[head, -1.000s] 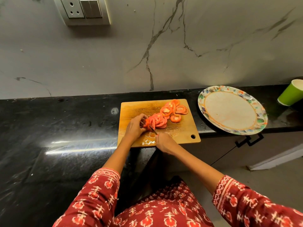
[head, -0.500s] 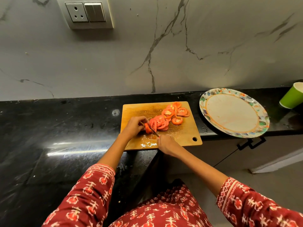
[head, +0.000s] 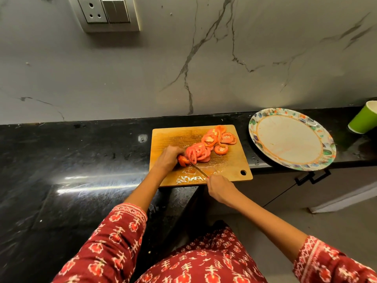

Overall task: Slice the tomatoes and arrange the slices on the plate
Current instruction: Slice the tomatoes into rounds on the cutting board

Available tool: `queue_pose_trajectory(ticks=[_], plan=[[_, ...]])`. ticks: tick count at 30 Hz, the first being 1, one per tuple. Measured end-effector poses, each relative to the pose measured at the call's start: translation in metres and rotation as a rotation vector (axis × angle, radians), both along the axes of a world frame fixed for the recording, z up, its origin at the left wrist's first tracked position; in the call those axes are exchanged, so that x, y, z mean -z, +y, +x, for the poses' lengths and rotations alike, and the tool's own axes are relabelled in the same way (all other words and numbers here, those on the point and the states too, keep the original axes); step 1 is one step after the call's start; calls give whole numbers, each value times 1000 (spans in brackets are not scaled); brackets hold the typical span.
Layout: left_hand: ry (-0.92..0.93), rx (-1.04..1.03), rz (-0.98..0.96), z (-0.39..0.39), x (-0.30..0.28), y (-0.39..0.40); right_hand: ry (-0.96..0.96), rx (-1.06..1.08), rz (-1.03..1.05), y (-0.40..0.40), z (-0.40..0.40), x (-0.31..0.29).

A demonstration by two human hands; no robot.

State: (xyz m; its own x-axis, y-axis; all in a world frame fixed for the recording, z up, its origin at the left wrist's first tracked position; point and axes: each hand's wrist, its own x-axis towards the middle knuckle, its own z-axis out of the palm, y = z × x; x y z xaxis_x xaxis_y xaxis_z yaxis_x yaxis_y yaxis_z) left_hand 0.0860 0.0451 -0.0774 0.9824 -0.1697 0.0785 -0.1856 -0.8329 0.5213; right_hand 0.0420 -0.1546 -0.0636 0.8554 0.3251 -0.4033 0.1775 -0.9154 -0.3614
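Over cutting board [head: 169, 137]: left hand [head: 168, 158] grips tomato end [head: 183, 160]; right hand [head: 219, 187] holds knife [head: 199, 170].

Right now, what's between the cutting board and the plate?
Head view: only bare black counter lies between the board and the plate.

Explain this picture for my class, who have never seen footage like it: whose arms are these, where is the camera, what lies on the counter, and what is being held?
No machine here: a person's arms, filmed by a camera worn on the head, looking down. On the black counter lies a wooden cutting board with tomato slices. The left hand holds the remaining tomato piece. The right hand grips a knife, its blade against that piece. To the right sit a patterned plate, without slices, and a green cup.
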Motion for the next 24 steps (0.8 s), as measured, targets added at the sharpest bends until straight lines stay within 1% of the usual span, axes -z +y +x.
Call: queue_pose_trajectory(ticks=[4, 6, 9, 11, 12, 14, 15, 16, 17, 18, 20, 24], plan=[[33, -5, 21, -1, -4, 0, -37, -27, -59, -10, -6, -2], [76, -42, 51, 0, -6, 2, -42, -45, -81, -12, -5, -3], [220, -130, 121, 5, -19, 5, -49, -47, -68, -14, -4, -3], [368, -189, 135, 9, -28, 6, -46, -34, -25, -12, -3, -2], [472, -224, 74, 9, -32, 6, -37, -21, 10, -10, -3, -1], [712, -312, -169, 8, -42, 7, -24, -2, 88, -3, 1, -1], [772, -349, -253, 6, -45, 9, -31, 0, 116, 1, 4, -2], [785, -373, -272, 6, -45, 12, -48, 2, 135, 3, 8, -4], [759, -383, -246, 5, -44, 16, -73, 5, 149, 5, 12, -5], [703, -369, -181, 3, -42, 19, -99, 11, 160, 6, 16, -7], [595, -325, -100, -1, -38, 22, -129, 21, 179, 6, 24, -9], [430, -198, -65, -12, -31, 19, -132, 10, 184, 7, 30, -9]])
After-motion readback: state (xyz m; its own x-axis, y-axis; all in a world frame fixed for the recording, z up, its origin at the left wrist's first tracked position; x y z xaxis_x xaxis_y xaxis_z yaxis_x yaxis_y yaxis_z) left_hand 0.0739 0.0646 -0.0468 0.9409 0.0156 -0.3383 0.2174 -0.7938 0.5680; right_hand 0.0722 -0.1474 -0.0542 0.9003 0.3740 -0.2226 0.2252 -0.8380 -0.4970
